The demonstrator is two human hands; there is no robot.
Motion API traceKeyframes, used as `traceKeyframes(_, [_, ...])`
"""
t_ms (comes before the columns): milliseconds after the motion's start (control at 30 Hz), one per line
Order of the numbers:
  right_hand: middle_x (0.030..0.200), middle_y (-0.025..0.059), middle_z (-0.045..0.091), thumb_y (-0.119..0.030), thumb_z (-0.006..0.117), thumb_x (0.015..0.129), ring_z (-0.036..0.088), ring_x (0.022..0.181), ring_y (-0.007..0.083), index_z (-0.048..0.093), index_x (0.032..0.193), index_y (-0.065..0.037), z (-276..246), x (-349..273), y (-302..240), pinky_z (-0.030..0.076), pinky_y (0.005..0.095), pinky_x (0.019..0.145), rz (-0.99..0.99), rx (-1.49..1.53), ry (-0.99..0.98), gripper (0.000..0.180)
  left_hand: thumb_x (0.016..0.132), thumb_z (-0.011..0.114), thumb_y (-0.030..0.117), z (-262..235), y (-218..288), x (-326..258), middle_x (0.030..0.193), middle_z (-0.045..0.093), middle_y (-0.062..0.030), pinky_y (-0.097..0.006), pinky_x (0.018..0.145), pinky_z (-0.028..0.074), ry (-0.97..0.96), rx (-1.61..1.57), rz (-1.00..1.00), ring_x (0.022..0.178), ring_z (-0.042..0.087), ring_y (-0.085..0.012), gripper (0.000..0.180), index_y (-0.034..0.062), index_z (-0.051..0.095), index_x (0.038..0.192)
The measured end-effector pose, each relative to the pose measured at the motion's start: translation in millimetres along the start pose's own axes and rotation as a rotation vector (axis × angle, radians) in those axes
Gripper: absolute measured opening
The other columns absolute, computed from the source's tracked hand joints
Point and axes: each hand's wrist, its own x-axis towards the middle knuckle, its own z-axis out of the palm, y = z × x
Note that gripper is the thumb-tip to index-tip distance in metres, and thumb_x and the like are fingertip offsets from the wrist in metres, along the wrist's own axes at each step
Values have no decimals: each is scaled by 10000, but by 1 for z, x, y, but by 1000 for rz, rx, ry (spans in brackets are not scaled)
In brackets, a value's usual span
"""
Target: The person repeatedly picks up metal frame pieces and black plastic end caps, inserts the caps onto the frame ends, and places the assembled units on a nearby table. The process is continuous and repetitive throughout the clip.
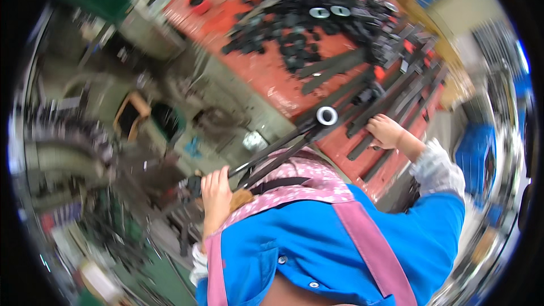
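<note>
My left hand [216,194] is closed around the near end of a long black bar [271,151], low at the left of my apron. The bar slants up to the right, beside a second dark bar, towards a pale metal ring [327,116] at the table's near edge. Over the red table top [266,86], my right hand [388,131] has its fingers curled down among several dark flat bars [400,97]. What lies between those fingers is hidden. Motion blurs parts of the picture.
Small black parts [297,48] lie heaped on the table, with two pale metal oval pieces [330,12] among them. A red ring-shaped roll [199,3] sits at the far left corner. Greenish machinery [102,105] stands left, a blue crate [476,150] right.
</note>
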Motion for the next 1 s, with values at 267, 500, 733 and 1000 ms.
traceKeyframes(267, [980, 178, 530, -371, 708, 802, 532, 972, 392, 558, 1010, -21, -60, 62, 15, 444, 447, 878, -91, 60, 272, 433, 641, 742, 142, -22, 12, -16, 965, 593, -136, -422, 843, 419, 3, -18, -94, 929, 567, -325, 539, 2, 587, 1137])
traceKeyframes(500, [886, 151, 564, -254, 762, 782, 597, 771, 370, 576, 967, 8, -121, 110, 14, 487, 420, 663, -118, 226, 502, 371, 665, 772, 217, -13, 12, -42, 981, 599, -129, -421, 854, 410, -22, -10, -238, 947, 563, -326, 556, 38, 586, 1157])
traceKeyframes(733, [786, 110, 599, -327, 801, 743, 611, 638, 301, 614, 991, -28, -196, 144, -4, 476, 364, 557, -178, -24, 995, 431, 670, 788, 261, -23, 18, -34, 964, 591, -121, -417, 851, 412, 3, 0, -194, 938, 565, -314, 576, 32, 587, 1159])
traceKeyframes(1000, [744, 110, 594, -329, 652, 898, 603, 613, 324, 611, 1289, -107, -226, 229, -108, 489, 404, 560, -472, 252, 709, 451, 653, 718, 106, -27, 34, 4, 982, 588, -127, -424, 843, 418, 57, -89, -18, 956, 573, -305, 563, 20, 573, 1190])
